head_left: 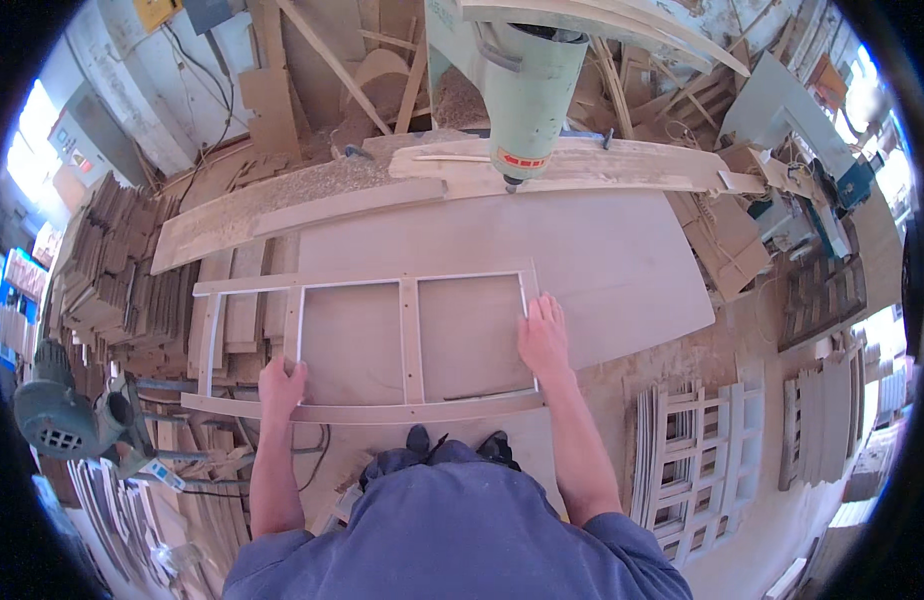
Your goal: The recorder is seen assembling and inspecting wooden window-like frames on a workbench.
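Note:
A long wooden frame (411, 340) with several crosspieces lies across in front of me, partly over a broad flat board (622, 265). My left hand (282, 387) is closed on one of its crosspieces, near the front rail. At the right end my right hand (543, 335) grips the end piece, its fingers lying over the wood. Small dark holes mark the joints of the frame. Beyond it, a pale green machine head (527, 100) with a narrow dark tip hangs over the board.
A long sawdust-covered wooden fence (312, 205) runs behind the board. Stacks of wooden pieces (122, 285) stand at the left, near a dark green motor (62, 410). Several similar frames (697, 460) lean together at the lower right. Wood offcuts (682, 95) pile up at the back.

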The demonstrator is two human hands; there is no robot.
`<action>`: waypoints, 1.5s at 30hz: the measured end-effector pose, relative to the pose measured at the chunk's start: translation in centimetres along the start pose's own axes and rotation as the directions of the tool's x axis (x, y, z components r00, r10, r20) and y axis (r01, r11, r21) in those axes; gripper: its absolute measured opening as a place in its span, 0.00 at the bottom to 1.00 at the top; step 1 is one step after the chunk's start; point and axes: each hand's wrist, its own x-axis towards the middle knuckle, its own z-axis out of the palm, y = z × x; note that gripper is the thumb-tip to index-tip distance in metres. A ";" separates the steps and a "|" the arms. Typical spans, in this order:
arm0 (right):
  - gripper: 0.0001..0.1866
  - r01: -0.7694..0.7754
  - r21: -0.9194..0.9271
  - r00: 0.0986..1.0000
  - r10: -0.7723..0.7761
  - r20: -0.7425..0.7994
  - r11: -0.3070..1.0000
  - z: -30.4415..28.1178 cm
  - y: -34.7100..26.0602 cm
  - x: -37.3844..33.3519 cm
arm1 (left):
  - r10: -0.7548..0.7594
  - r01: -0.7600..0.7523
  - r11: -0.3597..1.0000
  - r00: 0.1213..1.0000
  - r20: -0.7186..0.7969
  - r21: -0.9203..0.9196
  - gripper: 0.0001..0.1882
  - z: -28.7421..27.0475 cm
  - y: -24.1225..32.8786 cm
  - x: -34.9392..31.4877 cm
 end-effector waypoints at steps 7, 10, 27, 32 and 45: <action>0.16 0.054 -0.036 0.993 -0.057 -0.104 0.998 5.3 -4.2 7.3 | 0.059 -0.042 0.977 0.995 -0.077 0.211 0.24 0.5 -5.6 8.7; 0.16 0.076 -0.049 0.996 -0.079 -0.045 0.996 6.8 -4.3 10.7 | 0.095 -0.085 0.981 0.994 -0.048 0.172 0.24 0.9 -5.9 11.5; 0.16 0.032 -0.148 0.999 -0.035 -0.021 0.989 10.0 -4.2 17.2 | 0.647 -0.656 0.754 0.752 -0.126 -0.040 0.18 4.9 6.7 18.7; 0.17 0.002 -0.084 0.999 -0.005 -0.042 0.996 9.3 -4.6 17.3 | 0.834 -0.719 0.505 0.549 0.056 -0.477 0.12 10.7 13.1 20.7; 0.22 -0.047 -0.086 0.997 0.052 0.051 0.995 7.7 -3.1 16.7 | 0.754 -0.621 0.628 0.635 0.170 -0.469 0.09 16.4 15.9 20.6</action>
